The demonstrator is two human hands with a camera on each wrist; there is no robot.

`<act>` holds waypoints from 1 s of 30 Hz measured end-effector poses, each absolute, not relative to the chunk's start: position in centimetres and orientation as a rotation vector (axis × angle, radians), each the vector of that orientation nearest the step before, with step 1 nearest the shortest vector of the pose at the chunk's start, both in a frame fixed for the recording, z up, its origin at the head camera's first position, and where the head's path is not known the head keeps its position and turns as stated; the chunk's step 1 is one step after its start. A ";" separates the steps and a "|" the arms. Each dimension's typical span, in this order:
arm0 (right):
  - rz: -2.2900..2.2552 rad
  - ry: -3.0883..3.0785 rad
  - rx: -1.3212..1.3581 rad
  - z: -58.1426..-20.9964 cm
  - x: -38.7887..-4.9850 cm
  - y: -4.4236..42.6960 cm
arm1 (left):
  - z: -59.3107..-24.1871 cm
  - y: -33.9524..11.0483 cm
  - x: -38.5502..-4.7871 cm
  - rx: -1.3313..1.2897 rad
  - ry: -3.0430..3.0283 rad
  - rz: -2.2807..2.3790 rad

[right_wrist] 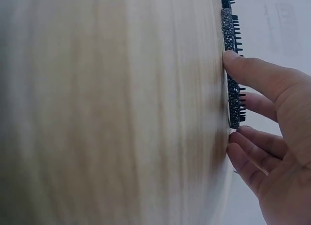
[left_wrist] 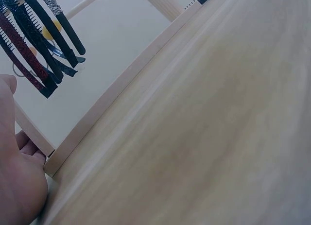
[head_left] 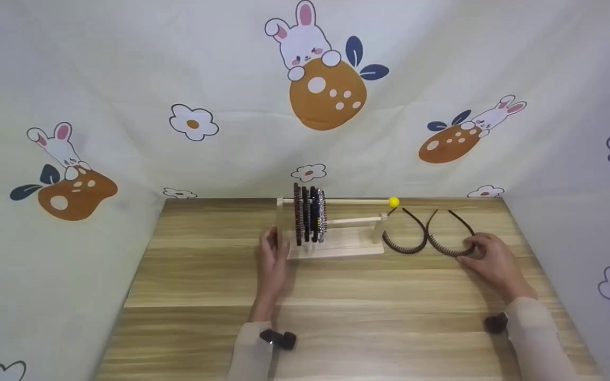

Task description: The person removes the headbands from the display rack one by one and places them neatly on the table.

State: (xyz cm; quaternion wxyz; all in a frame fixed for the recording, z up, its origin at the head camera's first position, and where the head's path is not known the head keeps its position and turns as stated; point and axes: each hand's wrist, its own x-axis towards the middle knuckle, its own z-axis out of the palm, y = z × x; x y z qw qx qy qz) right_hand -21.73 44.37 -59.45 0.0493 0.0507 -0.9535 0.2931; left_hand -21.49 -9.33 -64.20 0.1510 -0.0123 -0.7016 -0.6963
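Observation:
A wooden headband stand (head_left: pixel 344 247) is on the table, with several dark toothed headbands (head_left: pixel 306 217) hung on its bars near the left end. My left hand (head_left: pixel 274 259) grips the stand's left upright, its fingers partly hidden behind the wood in the left wrist view. To the right of the stand, two headbands lie flat on the table side by side. My right hand (head_left: pixel 495 264) pinches the outer headband (right_wrist: pixel 234 106) by its right side, between thumb and fingers. The inner headband (head_left: pixel 408 251) lies close to the stand's right end.
A yellow ball (head_left: pixel 394 202) caps the right end of the stand's back bar. The wood-grain table (head_left: pixel 337 328) is bordered at the back and sides by a pale cloth (head_left: pixel 220 159) printed with rabbits and flowers.

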 end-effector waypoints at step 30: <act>0.781 -2.581 0.291 -56.3 -19.5 34.1 | -64.1 -9.3 -21.5 -0.020 -2.016 -2.021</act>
